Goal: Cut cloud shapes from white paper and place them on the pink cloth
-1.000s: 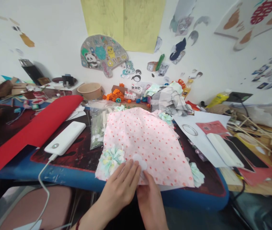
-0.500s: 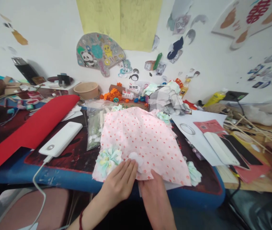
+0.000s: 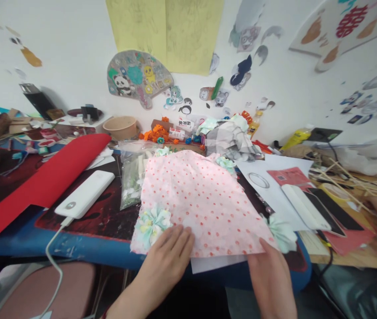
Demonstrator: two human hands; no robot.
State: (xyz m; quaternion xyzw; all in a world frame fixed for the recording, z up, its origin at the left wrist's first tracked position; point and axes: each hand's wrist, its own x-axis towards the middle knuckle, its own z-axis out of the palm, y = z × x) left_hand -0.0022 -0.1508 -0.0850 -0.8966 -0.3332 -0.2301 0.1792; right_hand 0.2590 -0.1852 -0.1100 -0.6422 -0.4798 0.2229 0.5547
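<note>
Pink dotted fabric (image 3: 205, 204) lies over the table's front edge, with pale green fabric flowers at its corners. My left hand (image 3: 173, 250) rests palm down on its lower left part, fingers together and extended, beside the front left flower (image 3: 153, 223). At the lower right edge, my right hand (image 3: 270, 270) grips the fabric, thumb on top and the other fingers hidden underneath. The front right flower (image 3: 281, 232) is just beyond this hand. A white sheet (image 3: 220, 263) shows beneath the fabric's front edge, between my hands.
A white power bank (image 3: 85, 195) with a cable and a red strip (image 3: 49, 181) lie to the left. Behind the fabric is a plastic bag (image 3: 132, 177). Phones (image 3: 336, 208) and papers are at right. Parts of other people's hands show at both sides.
My right hand has moved right along the fabric's front edge, and the right corner with its flower has shifted outward. The white round piece near my left fingers no longer shows clearly.
</note>
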